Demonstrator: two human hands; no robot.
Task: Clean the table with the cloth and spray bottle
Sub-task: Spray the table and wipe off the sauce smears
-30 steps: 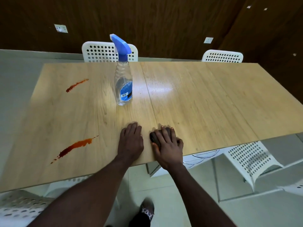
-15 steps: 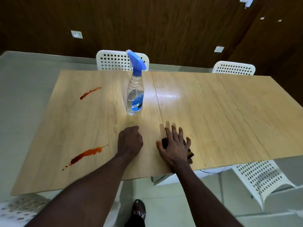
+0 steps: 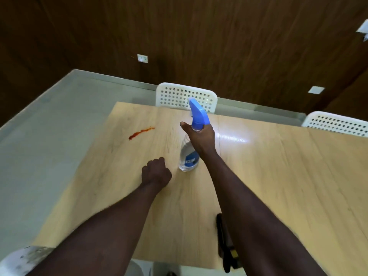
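Note:
A clear spray bottle (image 3: 188, 158) with a blue trigger head stands upright near the middle of the light wooden table (image 3: 278, 176). My right hand (image 3: 201, 136) grips its neck just under the blue head. To its left, my left hand (image 3: 156, 173) rests on the table as a fist, holding nothing visible. The dark cloth (image 3: 224, 240) lies near the front edge, mostly hidden under my right forearm. A red smear (image 3: 140, 132) marks the far left of the table. The second smear seen earlier is hidden by my left arm.
Two white perforated chairs (image 3: 185, 96) (image 3: 334, 123) stand at the table's far side against a dark wood-panelled wall. Grey floor lies to the left. Another white chair part (image 3: 22, 257) shows at the bottom left.
My right hand left the cloth, reached forward and took hold of the spray bottle's neck. My left hand curled from flat into a fist. The camera moved closer and turned left.

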